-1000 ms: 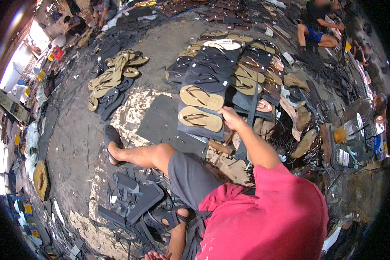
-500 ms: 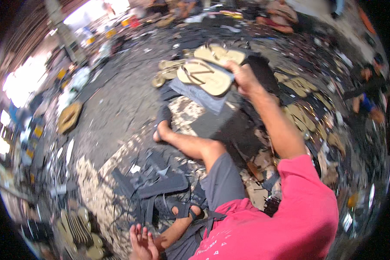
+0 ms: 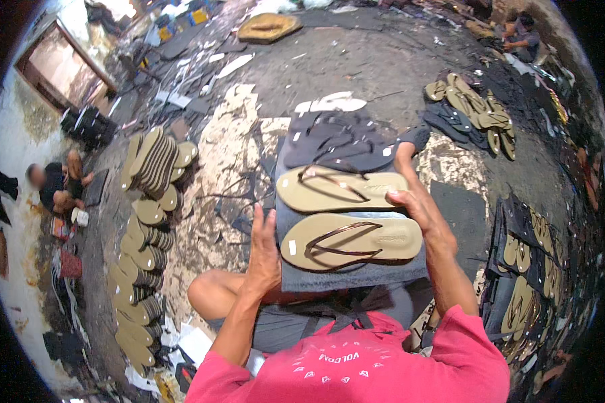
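Head view. Two tan flip-flops with shiny brown straps lie side by side on a grey sheet (image 3: 349, 279) in front of the seated person: the near tan flip-flop (image 3: 400, 248) and, just beyond it, the far tan flip-flop (image 3: 289, 198). Each bears a small white tag by its left end. Right hand (image 3: 420, 211): partly closed at the far tan flip-flop's right end, thumb on top, other fingers mostly hidden; it has hold of that edge. Left hand (image 3: 265, 252): fingers nearly straight, upright beside the sheet's left edge, grasping nothing visible; cannot tell whether the palm touches.

Dark flip-flops (image 3: 323, 144) lie directly beyond the tan two; a white flip-flop (image 3: 336, 104) sits past those. Left: row of tan flip-flops (image 3: 138, 312), leaning on one another, running near to far. Far right: mixed heap (image 3: 467, 101), tan and dark. Near right: further flip-flops (image 3: 517, 302). Far side: tan slab (image 3: 269, 27) on the floor. One co-worker (image 3: 50, 191) at left, another person (image 3: 521, 40) far right.
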The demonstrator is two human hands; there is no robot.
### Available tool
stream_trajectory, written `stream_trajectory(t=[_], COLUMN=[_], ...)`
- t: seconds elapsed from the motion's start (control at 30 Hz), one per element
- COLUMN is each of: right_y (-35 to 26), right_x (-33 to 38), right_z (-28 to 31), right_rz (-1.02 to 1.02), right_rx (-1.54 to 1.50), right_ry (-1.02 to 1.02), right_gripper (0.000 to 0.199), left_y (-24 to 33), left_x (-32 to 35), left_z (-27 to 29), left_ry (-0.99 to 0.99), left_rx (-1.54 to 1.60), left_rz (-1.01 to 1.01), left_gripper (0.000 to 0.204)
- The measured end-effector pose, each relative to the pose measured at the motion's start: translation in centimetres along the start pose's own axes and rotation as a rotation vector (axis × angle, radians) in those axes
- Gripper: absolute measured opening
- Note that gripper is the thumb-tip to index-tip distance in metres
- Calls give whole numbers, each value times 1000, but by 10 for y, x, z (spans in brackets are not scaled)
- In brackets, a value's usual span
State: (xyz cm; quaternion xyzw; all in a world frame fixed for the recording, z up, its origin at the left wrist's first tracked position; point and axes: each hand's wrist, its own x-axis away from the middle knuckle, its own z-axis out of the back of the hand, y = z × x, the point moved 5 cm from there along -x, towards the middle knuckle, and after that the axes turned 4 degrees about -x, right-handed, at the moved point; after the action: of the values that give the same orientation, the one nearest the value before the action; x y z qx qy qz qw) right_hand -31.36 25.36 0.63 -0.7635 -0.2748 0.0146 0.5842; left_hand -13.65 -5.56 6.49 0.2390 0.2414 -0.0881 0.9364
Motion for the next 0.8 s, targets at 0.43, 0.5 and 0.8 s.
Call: stream_trajectory(t=[0.43, 0.5, 0.8], right_y=[51, 64, 95], right_x=[27, -7, -157], right_z=[-18, -19, -11], right_rz=[194, -88, -331], right_rx=[767, 504, 85], right_ry=[-410, -269, -8], right_gripper=[93, 65, 85], left_y=[-89, -106, -148], left_x=[11, -8, -22], left_z=[-65, -82, -125], left_ry=[-448, -514, -243], left_rx=[668, 616, 403], left_rz=[783, 751, 745], left_gripper=[53, 58, 77])
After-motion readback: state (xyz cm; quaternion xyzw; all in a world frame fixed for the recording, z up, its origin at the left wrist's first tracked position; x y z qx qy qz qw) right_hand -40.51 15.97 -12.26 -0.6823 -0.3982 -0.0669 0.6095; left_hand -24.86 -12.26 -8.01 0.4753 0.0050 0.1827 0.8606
